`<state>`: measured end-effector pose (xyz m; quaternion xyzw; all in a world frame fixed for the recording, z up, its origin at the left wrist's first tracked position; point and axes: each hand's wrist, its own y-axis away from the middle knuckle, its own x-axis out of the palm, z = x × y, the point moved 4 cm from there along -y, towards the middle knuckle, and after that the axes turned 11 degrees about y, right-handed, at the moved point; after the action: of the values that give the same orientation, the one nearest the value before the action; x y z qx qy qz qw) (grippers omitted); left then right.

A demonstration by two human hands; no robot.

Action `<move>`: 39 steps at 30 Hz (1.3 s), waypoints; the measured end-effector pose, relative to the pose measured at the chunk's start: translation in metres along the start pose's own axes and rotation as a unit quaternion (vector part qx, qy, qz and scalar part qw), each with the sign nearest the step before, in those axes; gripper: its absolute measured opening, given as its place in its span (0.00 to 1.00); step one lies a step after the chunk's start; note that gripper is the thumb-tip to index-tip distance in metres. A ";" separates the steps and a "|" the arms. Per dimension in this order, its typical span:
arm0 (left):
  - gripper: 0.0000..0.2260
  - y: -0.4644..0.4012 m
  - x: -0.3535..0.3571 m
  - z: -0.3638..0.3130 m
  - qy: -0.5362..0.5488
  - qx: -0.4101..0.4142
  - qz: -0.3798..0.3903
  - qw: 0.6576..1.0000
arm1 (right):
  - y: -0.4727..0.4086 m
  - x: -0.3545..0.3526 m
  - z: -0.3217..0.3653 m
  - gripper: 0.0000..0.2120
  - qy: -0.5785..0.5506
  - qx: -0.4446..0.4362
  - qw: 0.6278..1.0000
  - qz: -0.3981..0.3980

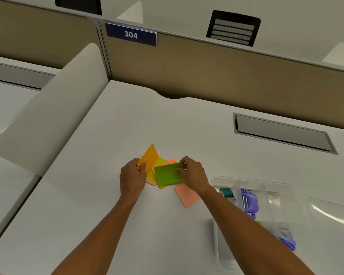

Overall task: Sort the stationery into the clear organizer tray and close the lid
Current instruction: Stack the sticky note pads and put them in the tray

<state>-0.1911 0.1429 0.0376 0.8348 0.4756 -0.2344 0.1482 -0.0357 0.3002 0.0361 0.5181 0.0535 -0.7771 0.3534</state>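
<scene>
Clear plastic nearest of all: the organizer tray (pixel 216 231) sits on the white table (pixel 107 225) at the near right, partly under the right forearm, and it already has tenants — something small and blue (pixel 287 243) in a near compartment, too blurred to name, a purple piece (pixel 250 203) that looks like a stapler further up, and a teal tape dispenser (pixel 227 192) at its far left corner. Just right of the tray lies a clear sheet (pixel 334 213), likely the lid, off and waiting. A step further out, one salmon note (pixel 187 194) lies flat and alone on the table, just beside the right wrist. Then the action: the right hand (pixel 193 174) pinches the right edge of a green sticky-note pad (pixel 168 175) between thumb and fingers, and the left hand (pixel 132 175) is closed on an orange note (pixel 149 157) that stands tilted up off the pile, with yellow and pink sheets (pixel 160 161) fanned between them. So, by my read, this is the gathering step, squaring loose notes into one stack. What comes next calls for sweeping in that stray salmon sheet, aligning the edges, and carrying the stack right to a free compartment; thin paper may slip or curl. The lid comes last.
</scene>
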 end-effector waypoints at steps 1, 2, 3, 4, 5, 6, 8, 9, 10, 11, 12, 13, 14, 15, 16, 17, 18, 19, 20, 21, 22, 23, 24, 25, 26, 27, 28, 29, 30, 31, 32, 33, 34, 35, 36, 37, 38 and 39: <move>0.09 0.001 -0.001 -0.002 0.005 -0.004 -0.002 1.000 | 0.003 -0.002 -0.002 0.10 -0.039 0.002 0.999 -0.004; 0.09 0.003 -0.002 -0.004 0.005 -0.008 0.000 1.000 | 0.007 -0.005 -0.004 0.10 -0.069 0.003 0.998 -0.010; 0.08 0.004 -0.003 -0.005 0.000 -0.011 0.004 1.000 | 0.010 -0.009 -0.006 0.09 -0.095 0.004 0.995 -0.015; 0.07 0.006 -0.003 -0.007 -0.005 -0.017 0.008 1.000 | 0.015 -0.013 -0.009 0.09 -0.122 0.010 0.992 -0.018; 0.06 0.007 -0.004 -0.008 -0.006 -0.025 0.010 1.000 | 0.019 -0.017 -0.013 0.08 -0.152 0.019 0.988 -0.018; 0.06 0.010 -0.004 -0.011 0.000 -0.034 0.007 0.999 | 0.023 -0.021 -0.018 0.08 -0.186 0.026 0.982 -0.018; 0.09 0.015 -0.004 -0.017 0.016 -0.043 -0.002 0.999 | 0.032 -0.032 -0.029 0.11 -0.249 0.033 0.968 -0.027; 0.11 0.019 -0.003 -0.021 0.025 -0.041 -0.006 0.999 | 0.038 -0.038 -0.035 0.15 -0.274 0.035 0.961 -0.033; 0.12 0.023 -0.002 -0.027 0.034 -0.041 -0.010 0.999 | 0.044 -0.044 -0.041 0.18 -0.296 0.037 0.954 -0.038; 0.14 0.028 0.001 -0.031 0.050 -0.042 -0.012 0.998 | 0.050 -0.050 -0.049 0.22 -0.315 0.043 0.947 -0.040; 0.17 0.033 0.004 -0.036 0.069 -0.045 -0.010 0.997 | 0.057 -0.055 -0.057 0.25 -0.333 0.048 0.941 -0.040; 0.21 0.038 0.009 -0.041 0.089 -0.044 -0.003 0.995 | 0.065 -0.061 -0.067 0.27 -0.343 0.053 0.937 -0.039; 0.25 0.043 0.015 -0.046 0.102 -0.039 0.008 0.994 | 0.073 -0.066 -0.077 0.28 -0.344 0.056 0.936 -0.042; 0.28 0.048 0.021 -0.053 0.110 -0.019 0.022 0.993 | 0.081 -0.072 -0.087 0.29 -0.338 0.059 0.938 -0.047; 0.28 0.055 0.029 -0.061 0.108 0.004 0.039 0.993 | 0.090 -0.078 -0.099 0.29 -0.330 0.065 0.940 -0.053; 0.25 0.061 0.038 -0.068 0.107 0.028 0.053 0.992 | 0.098 -0.085 -0.110 0.28 -0.326 0.072 0.941 -0.060; 0.22 0.069 0.046 -0.078 0.107 0.042 0.062 0.991 | 0.106 -0.091 -0.123 0.28 -0.326 0.081 0.939 -0.068; 0.18 0.076 0.055 -0.085 0.112 0.046 0.067 0.990 | 0.113 -0.098 -0.137 0.27 -0.327 0.092 0.937 -0.076; 0.16 0.084 0.064 -0.093 0.117 0.045 0.071 0.990 | 0.120 -0.103 -0.152 0.27 -0.326 0.107 0.935 -0.088; 0.15 0.091 0.074 -0.100 0.128 0.044 0.076 0.988 | 0.126 -0.109 -0.168 0.26 -0.323 0.126 0.933 -0.102; 0.13 0.099 0.083 -0.107 0.136 0.040 0.085 0.986 | 0.133 -0.115 -0.184 0.26 -0.326 0.147 0.927 -0.117; 0.12 0.105 0.092 -0.113 0.152 0.038 0.091 0.983 | 0.138 -0.119 -0.200 0.25 -0.335 0.168 0.918 -0.132; 0.10 0.113 0.099 -0.120 0.165 0.033 0.100 0.981 | 0.144 -0.124 -0.215 0.24 -0.341 0.187 0.910 -0.146; 0.09 0.120 0.107 -0.128 0.174 0.038 0.107 0.978 | 0.148 -0.129 -0.227 0.24 -0.330 0.205 0.908 -0.157; 0.09 0.126 0.114 -0.135 0.173 0.047 0.112 0.977 | 0.153 -0.134 -0.238 0.23 -0.305 0.223 0.910 -0.169; 0.09 0.132 0.121 -0.142 0.167 0.059 0.119 0.977 | 0.157 -0.139 -0.248 0.23 -0.272 0.238 0.915 -0.180; 0.09 0.139 0.127 -0.149 0.159 0.069 0.131 0.976 | 0.159 -0.143 -0.257 0.22 -0.244 0.248 0.918 -0.189; 0.10 0.144 0.134 -0.155 0.150 0.078 0.145 0.975 | 0.160 -0.145 -0.264 0.21 -0.223 0.256 0.920 -0.194; 0.11 0.150 0.140 -0.161 0.143 0.084 0.162 0.973 | 0.161 -0.146 -0.270 0.20 -0.212 0.262 0.921 -0.194; 0.12 0.154 0.147 -0.165 0.141 0.086 0.176 0.970 | 0.161 -0.145 -0.274 0.19 -0.199 0.269 0.922 -0.193; 0.12 0.158 0.154 -0.169 0.140 0.086 0.189 0.968 | 0.160 -0.144 -0.278 0.19 -0.187 0.274 0.924 -0.191; 0.12 0.161 0.159 -0.172 0.142 0.087 0.198 0.966 | 0.159 -0.143 -0.280 0.18 -0.175 0.277 0.926 -0.187; 0.12 0.165 0.164 -0.175 0.142 0.088 0.207 0.964 | 0.156 -0.142 -0.282 0.18 -0.164 0.275 0.929 -0.185; 0.12 0.169 0.169 -0.178 0.143 0.088 0.212 0.963 | 0.155 -0.142 -0.282 0.18 -0.150 0.274 0.932 -0.184; 0.13 0.171 0.174 -0.180 0.142 0.085 0.216 0.962 | 0.152 -0.141 -0.282 0.17 -0.138 0.270 0.935 -0.185; 0.13 0.173 0.179 -0.183 0.139 0.084 0.218 0.962 | 0.150 -0.140 -0.282 0.17 -0.127 0.268 0.937 -0.185; 0.13 0.176 0.183 -0.185 0.131 0.086 0.223 0.962 | 0.147 -0.138 -0.284 0.16 -0.117 0.266 0.939 -0.186; 0.13 0.178 0.188 -0.188 0.122 0.095 0.227 0.962 | 0.146 -0.136 -0.283 0.15 -0.110 0.264 0.940 -0.185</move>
<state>0.0917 0.2775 0.1009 0.9533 0.2637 -0.1353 0.0587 0.2991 0.3861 0.0627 0.4850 -0.0974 -0.8672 0.0574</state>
